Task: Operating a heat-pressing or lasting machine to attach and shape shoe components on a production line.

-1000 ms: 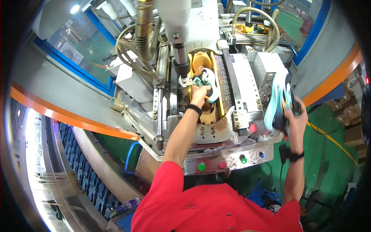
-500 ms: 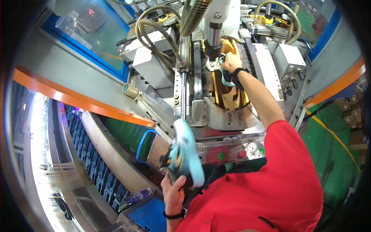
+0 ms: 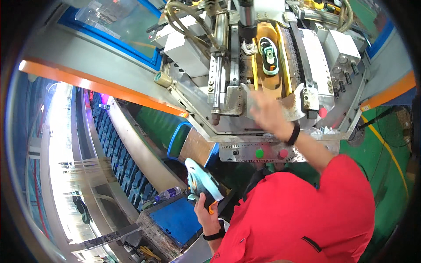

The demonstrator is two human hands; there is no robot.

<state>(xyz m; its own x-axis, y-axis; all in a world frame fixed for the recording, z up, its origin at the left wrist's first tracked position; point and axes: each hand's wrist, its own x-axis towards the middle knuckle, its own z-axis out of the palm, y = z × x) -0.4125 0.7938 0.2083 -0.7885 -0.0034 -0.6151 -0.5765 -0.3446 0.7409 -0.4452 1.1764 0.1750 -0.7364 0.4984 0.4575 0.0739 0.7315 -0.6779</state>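
In my left hand (image 3: pixel 207 215) is a light blue shoe (image 3: pixel 202 179) with black and orange parts, its sole turned to the right. The fingers are closed around its dark heel end, and it hangs in the air left of my body. My right hand (image 3: pixel 268 115), blurred by motion, is over the front edge of the press, fingers stretched out and nothing in them. Beyond it a second shoe (image 3: pixel 269 57), with a pale sole rim and an orange tab, sits on the press bed (image 3: pixel 269 85) between yellow side pads. A crumpled white cloth (image 3: pixel 249 47) lies beside that shoe.
A metal press cylinder (image 3: pixel 247 19) stands above the bed's far left part. Green (image 3: pixel 259 153) and red (image 3: pixel 283 154) buttons are on the front panel. At left runs a conveyor (image 3: pixel 127 175), with a bottle (image 3: pixel 167 194) and blue-topped stand (image 3: pixel 177 221) near my left hand.
My right hand has let go of the shoe in the press and drawn back toward me. My left hand has lowered slightly with its shoe. The view has shifted.
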